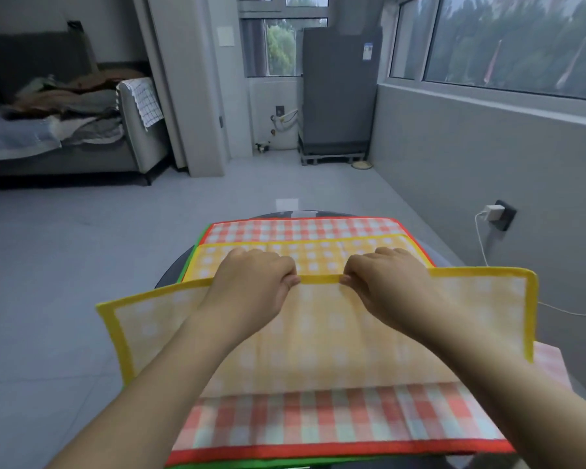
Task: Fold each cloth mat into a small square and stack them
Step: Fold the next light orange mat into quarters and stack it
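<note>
A dark round table (pixel 173 272) carries stacked checked mats (pixel 301 226).

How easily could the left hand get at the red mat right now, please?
Probably not easily: the left hand pinches the yellow mat's raised edge, and that mat covers most of the red mat. Only its near and far strips lie bare.

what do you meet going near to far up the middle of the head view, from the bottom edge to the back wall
red-edged checked mat → lifted yellow mat, its edge pinched by the left hand and right hand → yellow mat's far part lying flat → red mat's far strip → grey floor → window
</note>
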